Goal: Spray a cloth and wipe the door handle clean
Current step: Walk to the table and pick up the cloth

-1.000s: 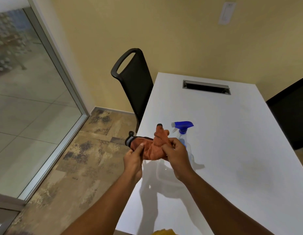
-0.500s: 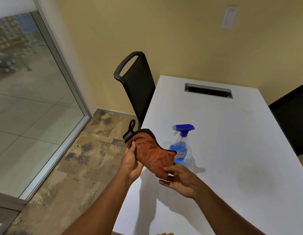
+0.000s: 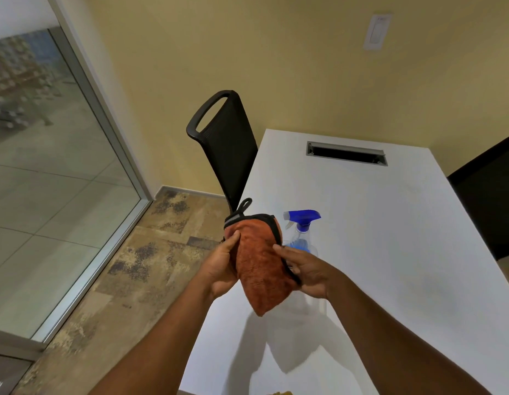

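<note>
An orange cloth [image 3: 260, 266] with a black border and a hanging loop is held up over the near left edge of the white table [image 3: 390, 238]. My left hand [image 3: 222, 266] grips its left side, thumb on the front. My right hand [image 3: 307, 269] holds its right edge with the fingers stretched along the fabric. Just behind the cloth stands a clear spray bottle [image 3: 301, 232] with a blue trigger head and blue liquid, partly hidden by the cloth and my right hand. No door handle is in view.
A black chair [image 3: 227, 146] stands against the table's left side, another black chair [image 3: 489, 201] at the right. A cable slot [image 3: 346, 153] sits at the table's far end. A glass partition with a metal frame [image 3: 105, 132] runs along the left above the tiled floor.
The bunched cloth has been opened out and turned to hang lengthwise. My right hand moved from under the cloth's lower corner up to its right edge. The view has tilted up slightly.
</note>
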### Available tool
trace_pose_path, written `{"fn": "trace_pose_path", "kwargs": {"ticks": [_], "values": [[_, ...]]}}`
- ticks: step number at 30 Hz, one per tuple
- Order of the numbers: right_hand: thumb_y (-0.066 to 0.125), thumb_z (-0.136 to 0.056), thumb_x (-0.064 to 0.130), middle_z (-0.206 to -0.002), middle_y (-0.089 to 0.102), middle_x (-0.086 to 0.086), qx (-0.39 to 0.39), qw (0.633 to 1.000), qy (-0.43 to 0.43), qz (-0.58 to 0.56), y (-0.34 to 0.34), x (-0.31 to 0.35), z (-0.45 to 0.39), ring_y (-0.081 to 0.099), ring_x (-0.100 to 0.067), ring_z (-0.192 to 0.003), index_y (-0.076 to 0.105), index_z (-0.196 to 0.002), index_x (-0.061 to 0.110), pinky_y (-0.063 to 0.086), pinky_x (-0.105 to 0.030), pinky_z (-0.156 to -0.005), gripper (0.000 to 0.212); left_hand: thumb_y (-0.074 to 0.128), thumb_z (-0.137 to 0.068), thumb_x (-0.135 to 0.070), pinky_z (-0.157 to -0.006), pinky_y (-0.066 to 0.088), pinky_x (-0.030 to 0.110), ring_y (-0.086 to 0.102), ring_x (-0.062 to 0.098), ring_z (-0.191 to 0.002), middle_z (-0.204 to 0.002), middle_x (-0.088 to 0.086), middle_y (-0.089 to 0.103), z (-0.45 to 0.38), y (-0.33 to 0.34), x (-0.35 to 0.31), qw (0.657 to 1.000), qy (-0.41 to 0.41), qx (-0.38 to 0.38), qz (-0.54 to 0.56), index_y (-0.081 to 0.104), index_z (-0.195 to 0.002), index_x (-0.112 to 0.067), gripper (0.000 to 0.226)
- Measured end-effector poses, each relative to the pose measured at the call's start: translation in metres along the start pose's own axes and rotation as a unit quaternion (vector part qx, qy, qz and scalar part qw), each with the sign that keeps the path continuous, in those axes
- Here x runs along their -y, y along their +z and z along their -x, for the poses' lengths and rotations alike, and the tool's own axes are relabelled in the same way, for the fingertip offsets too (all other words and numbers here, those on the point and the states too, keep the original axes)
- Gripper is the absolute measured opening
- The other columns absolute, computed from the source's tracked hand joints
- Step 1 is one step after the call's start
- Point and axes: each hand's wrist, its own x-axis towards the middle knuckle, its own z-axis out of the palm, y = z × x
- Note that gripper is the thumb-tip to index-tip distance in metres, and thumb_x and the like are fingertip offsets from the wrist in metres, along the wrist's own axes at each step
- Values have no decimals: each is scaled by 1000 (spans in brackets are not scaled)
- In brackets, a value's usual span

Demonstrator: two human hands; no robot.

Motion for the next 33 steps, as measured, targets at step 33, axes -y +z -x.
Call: {"fn": "trace_pose_path", "kwargs": {"ticks": [33], "values": [[76,-88,31,-146,51,-8,-301,887,-112,333,-59,25,-13,52,-26,-129,44,-143,16,44,-35,-100,66,72,-93,-30,-61,63,40,78,27,-85,-97,10,80,-44,0,0,996,21,-86,-21,62,-124,-12,37]]}}
